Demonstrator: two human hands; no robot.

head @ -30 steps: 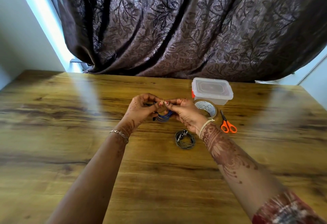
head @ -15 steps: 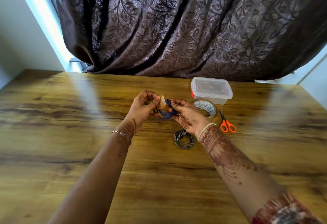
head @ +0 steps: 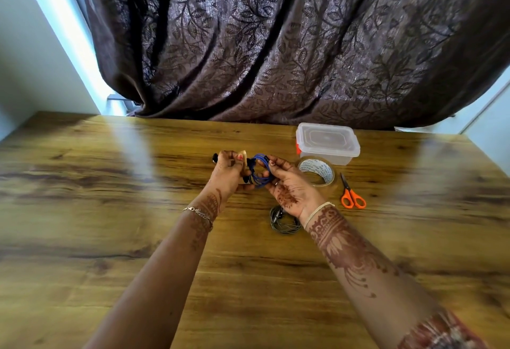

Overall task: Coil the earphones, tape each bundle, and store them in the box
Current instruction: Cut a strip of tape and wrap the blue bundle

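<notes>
Above the middle of the desk [head: 110, 238], toward its far edge: one blue earphone coil [head: 260, 173], held off the surface between both hands. Right hand [head: 289, 188]: fingers pressed onto the right side of the coil, pinching its loops together. Left hand [head: 227, 172]: thumb and fingers closed on a short strip of tan tape [head: 243, 161], which stands just beside the coil's left side; whether the strip already sticks to the wire cannot be told. A small dark piece [head: 215, 157], likely an earbud or plug, pokes out past the left hand. Near the right wrist, lying flat on the desk: one grey earphone coil [head: 284, 221], no tape seen on it. Toward the far right edge: one clear plastic box [head: 327, 143], lid on; just in front of it a roll of tape [head: 316, 172]; beside that, orange-handled scissors [head: 352, 197]. Step in hand, by judgement: binding the blue coil. Handling notes: keep the right-hand pinch firm so the loops stay stacked; lay the strip across the whole bunch at one spot, not along it; draw it snug round and press the sticky end onto its own back. Tuck the loose end piece into the coil first, or it may spring out. Risks: tape folding onto itself, or loops slipping free while the grip shifts. Box remains to be opened.
</notes>
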